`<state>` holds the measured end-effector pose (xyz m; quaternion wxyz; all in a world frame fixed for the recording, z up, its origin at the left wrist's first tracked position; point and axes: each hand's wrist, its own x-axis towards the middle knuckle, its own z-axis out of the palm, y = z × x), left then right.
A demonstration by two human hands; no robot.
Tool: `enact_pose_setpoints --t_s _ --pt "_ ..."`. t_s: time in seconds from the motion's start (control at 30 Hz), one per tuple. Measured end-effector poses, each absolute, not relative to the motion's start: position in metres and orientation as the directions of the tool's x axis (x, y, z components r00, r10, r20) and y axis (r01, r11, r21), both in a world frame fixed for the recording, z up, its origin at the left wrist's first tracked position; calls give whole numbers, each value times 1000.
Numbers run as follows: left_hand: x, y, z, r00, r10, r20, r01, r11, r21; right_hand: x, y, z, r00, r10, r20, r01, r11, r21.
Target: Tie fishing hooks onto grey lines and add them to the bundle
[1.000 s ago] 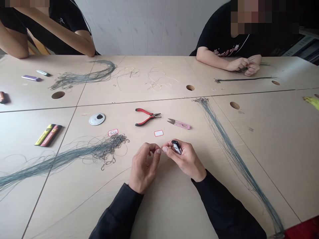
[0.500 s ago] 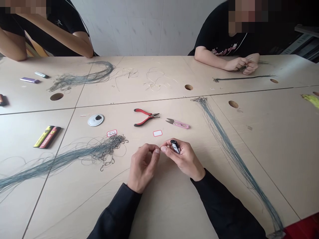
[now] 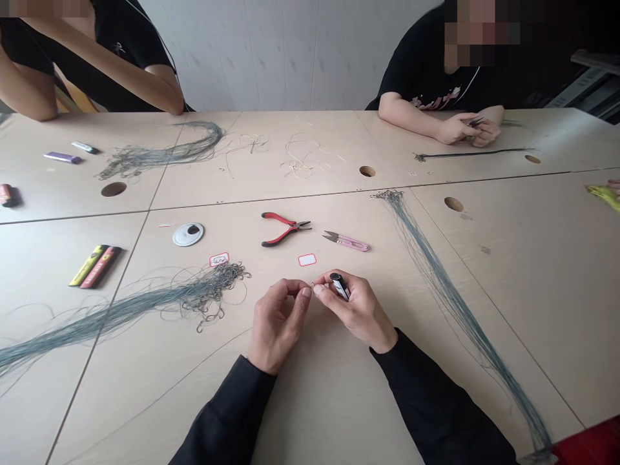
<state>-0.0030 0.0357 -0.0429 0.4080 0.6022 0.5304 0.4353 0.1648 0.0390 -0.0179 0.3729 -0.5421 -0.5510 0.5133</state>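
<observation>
Pinched, the left hand (image 3: pixel 279 321) and right hand (image 3: pixel 361 307) nearly meet at a tiny hook (image 3: pixel 312 285), the right also clasping a black lighter (image 3: pixel 340 286).

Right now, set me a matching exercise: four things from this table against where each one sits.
Things:
1. red-handled pliers
2. pink snips
3. black cylinder
4. white disc

Places:
A. held in the right hand
B. between the white disc and the pink snips
C. left of the red-handled pliers
D. right of the red-handled pliers

Pairs: 1-B, 2-D, 3-A, 4-C
</observation>
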Motion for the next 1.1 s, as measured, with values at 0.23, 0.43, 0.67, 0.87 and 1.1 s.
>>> enact_pose_setpoints --t_s 0.23,0.43,0.67,0.87,1.1 --pt "-3 34 -44 75 997 29 183 -42 982 166 38 -17 -209 971 -121 206 -77 -976" --pt "-4 35 -44 74 997 -39 112 30 993 166 39 -17 -197 974 -113 224 -68 -972" --pt "-3 37 -42 45 993 -113 11 113 994 166 39 -15 -121 985 -123 251 -90 -964" --pt "-3 36 -46 86 992 -89 53 84 995 163 36 -14 -156 982 -109 266 -65 -962" --pt "-5 38 -41 22 999 -40 24 39 999 166 40 -23 -108 994 0 467 51 -883"
